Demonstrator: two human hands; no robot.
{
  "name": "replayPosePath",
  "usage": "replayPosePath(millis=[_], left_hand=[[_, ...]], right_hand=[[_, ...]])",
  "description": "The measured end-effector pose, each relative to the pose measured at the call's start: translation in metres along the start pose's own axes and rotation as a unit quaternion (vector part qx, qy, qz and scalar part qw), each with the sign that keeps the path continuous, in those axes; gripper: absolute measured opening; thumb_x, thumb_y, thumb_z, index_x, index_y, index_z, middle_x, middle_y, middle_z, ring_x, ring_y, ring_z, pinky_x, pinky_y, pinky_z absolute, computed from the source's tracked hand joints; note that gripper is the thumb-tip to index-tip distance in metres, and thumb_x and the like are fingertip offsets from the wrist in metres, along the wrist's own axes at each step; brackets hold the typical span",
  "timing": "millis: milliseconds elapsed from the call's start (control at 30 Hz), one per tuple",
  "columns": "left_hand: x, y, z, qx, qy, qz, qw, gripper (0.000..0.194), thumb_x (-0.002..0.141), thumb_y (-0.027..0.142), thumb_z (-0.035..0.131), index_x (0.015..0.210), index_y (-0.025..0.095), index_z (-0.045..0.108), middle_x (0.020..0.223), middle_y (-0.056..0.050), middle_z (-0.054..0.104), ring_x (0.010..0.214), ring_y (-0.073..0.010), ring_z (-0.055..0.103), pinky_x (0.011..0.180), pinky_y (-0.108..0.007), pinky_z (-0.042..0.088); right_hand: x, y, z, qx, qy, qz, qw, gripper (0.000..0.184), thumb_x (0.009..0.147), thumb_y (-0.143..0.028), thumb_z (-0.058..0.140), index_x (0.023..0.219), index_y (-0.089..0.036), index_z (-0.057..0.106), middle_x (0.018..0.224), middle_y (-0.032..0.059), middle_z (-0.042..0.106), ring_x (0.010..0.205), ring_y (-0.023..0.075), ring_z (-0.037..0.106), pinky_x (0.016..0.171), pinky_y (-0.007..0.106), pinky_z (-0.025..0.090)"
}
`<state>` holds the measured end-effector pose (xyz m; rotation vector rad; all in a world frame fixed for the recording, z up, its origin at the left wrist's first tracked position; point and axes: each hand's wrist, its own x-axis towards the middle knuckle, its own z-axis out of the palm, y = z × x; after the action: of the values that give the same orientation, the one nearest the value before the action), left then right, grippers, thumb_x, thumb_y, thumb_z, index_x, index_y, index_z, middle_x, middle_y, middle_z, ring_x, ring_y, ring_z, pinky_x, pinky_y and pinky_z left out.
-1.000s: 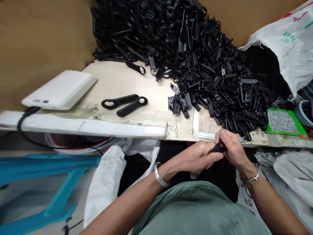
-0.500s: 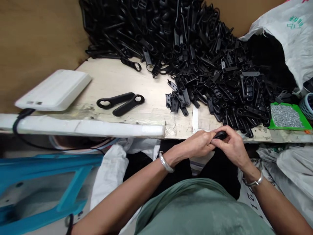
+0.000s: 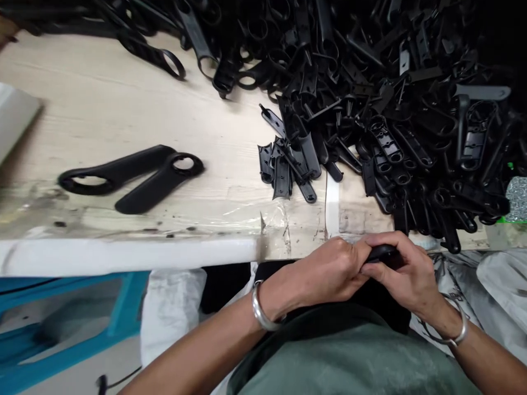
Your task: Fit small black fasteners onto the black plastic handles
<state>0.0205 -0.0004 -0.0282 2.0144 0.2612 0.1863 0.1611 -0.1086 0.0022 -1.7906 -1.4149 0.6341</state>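
Observation:
My left hand (image 3: 329,271) and my right hand (image 3: 405,274) meet just below the table's front edge (image 3: 164,255). Both are closed on one small black plastic part (image 3: 382,253), which shows only between the fingers. A big heap of black plastic handles and clips (image 3: 391,109) covers the table's right and back. Two long black handles (image 3: 135,175) with ring ends lie side by side on the pale tabletop to the left. A small cluster of short black clips (image 3: 288,164) sits at the heap's near edge. Each wrist wears a silver bangle.
A white flat box corner (image 3: 14,120) shows at the far left. A green tray of small metal bits (image 3: 516,200) peeks in at the right edge. Below the table are a blue frame (image 3: 82,329) and white plastic sacks (image 3: 494,296).
The view has dropped closer to the table, so the parts look larger. My hands stay joined on the black part and have shifted slightly right at the table edge.

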Motion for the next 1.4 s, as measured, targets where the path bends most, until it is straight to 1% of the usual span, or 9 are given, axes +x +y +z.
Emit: replayPosePath(millis=[233, 367, 500, 700, 800, 933, 1067, 1200, 1400], left_hand=[[0.005, 0.0, 0.003, -0.07, 0.077, -0.015, 0.994, 0.007, 0.08, 0.02, 0.045, 0.079, 0.018, 0.051, 0.063, 0.002, 0.053, 0.052, -0.0107, 0.046, 0.053, -0.023, 0.037], [0.003, 0.012, 0.012, -0.089, 0.12, -0.061, 0.987, 0.01, 0.08, 0.019, 0.046, 0.086, 0.019, 0.054, 0.064, 0.003, 0.053, 0.055, -0.0118, 0.048, 0.055, -0.022, 0.039], [-0.002, 0.028, 0.024, -0.136, 0.131, -0.091, 0.978, 0.023, 0.08, 0.03, 0.059, 0.101, 0.02, 0.059, 0.074, -0.002, 0.062, 0.067, -0.0189, 0.056, 0.068, -0.028, 0.048], [0.0, 0.05, 0.038, -0.163, 0.113, -0.111, 0.974, 0.032, 0.08, 0.042, 0.063, 0.105, 0.023, 0.065, 0.096, -0.008, 0.068, 0.093, -0.0282, 0.061, 0.092, -0.036, 0.047], [0.002, 0.056, 0.045, -0.144, 0.126, -0.127, 0.973, 0.031, 0.081, 0.049, 0.06, 0.095, 0.023, 0.068, 0.088, -0.006, 0.067, 0.085, -0.0258, 0.06, 0.083, -0.032, 0.049], [0.0, 0.057, 0.052, -0.159, 0.16, -0.157, 0.962, 0.036, 0.081, 0.056, 0.058, 0.078, 0.022, 0.067, 0.079, -0.006, 0.065, 0.078, -0.0232, 0.056, 0.072, -0.029, 0.047], [0.005, 0.056, 0.057, -0.24, 0.192, -0.161, 0.938, 0.041, 0.08, 0.06, 0.057, 0.075, 0.021, 0.067, 0.085, -0.007, 0.066, 0.087, -0.0259, 0.055, 0.079, -0.032, 0.044], [0.014, 0.061, 0.064, -0.3, 0.182, -0.182, 0.919, 0.04, 0.081, 0.058, 0.059, 0.09, 0.02, 0.067, 0.071, -0.004, 0.062, 0.073, -0.0205, 0.053, 0.069, -0.03, 0.041], [0.014, 0.068, 0.067, -0.352, 0.184, -0.188, 0.898, 0.043, 0.083, 0.059, 0.055, 0.083, 0.016, 0.059, 0.054, 0.002, 0.049, 0.056, -0.0133, 0.043, 0.057, -0.025, 0.034]], right_hand=[[0.01, -0.003, 0.004, 0.029, -0.016, 0.044, 0.999, 0.027, 0.083, -0.034, 0.068, 0.107, -0.025, 0.061, 0.094, 0.0001, 0.07, 0.081, 0.0155, 0.067, 0.072, 0.026, 0.055], [0.001, -0.005, 0.008, 0.0, 0.078, 0.022, 0.997, 0.048, 0.081, -0.038, 0.07, 0.124, -0.023, 0.054, 0.115, 0.0067, 0.064, 0.1, 0.0195, 0.063, 0.083, 0.031, 0.055], [-0.019, -0.007, 0.007, -0.008, 0.154, 0.016, 0.988, 0.04, 0.082, -0.036, 0.068, 0.119, -0.023, 0.059, 0.108, 0.0082, 0.064, 0.098, 0.0198, 0.062, 0.084, 0.033, 0.055], [-0.045, -0.006, -0.007, 0.132, 0.134, 0.029, 0.982, 0.041, 0.085, -0.027, 0.061, 0.126, -0.021, 0.059, 0.115, 0.0067, 0.066, 0.093, 0.0154, 0.065, 0.079, 0.027, 0.057], [-0.058, 0.001, -0.023, 0.154, 0.101, 0.024, 0.983, 0.037, 0.088, -0.025, 0.056, 0.124, -0.021, 0.062, 0.109, 0.0042, 0.07, 0.089, 0.0133, 0.067, 0.08, 0.025, 0.056], [-0.084, 0.04, -0.061, 0.017, 0.182, 0.046, 0.982, 0.021, 0.09, -0.026, 0.055, 0.101, -0.022, 0.073, 0.1, 0.0042, 0.074, 0.09, 0.0167, 0.068, 0.087, 0.031, 0.053], [-0.095, 0.094, -0.111, -0.177, 0.309, 0.155, 0.921, 0.028, 0.092, -0.031, 0.05, 0.102, -0.016, 0.072, 0.098, 0.0103, 0.074, 0.088, 0.0221, 0.068, 0.085, 0.035, 0.051], [-0.068, 0.114, -0.135, -0.33, 0.269, 0.196, 0.883, 0.033, 0.093, -0.032, 0.046, 0.111, -0.014, 0.068, 0.106, 0.0133, 0.071, 0.094, 0.0245, 0.065, 0.084, 0.033, 0.046], [-0.036, 0.11, -0.124, -0.464, 0.223, 0.239, 0.823, 0.028, 0.093, -0.025, 0.047, 0.108, -0.012, 0.066, 0.1, 0.0155, 0.069, 0.089, 0.0252, 0.065, 0.072, 0.03, 0.042]])
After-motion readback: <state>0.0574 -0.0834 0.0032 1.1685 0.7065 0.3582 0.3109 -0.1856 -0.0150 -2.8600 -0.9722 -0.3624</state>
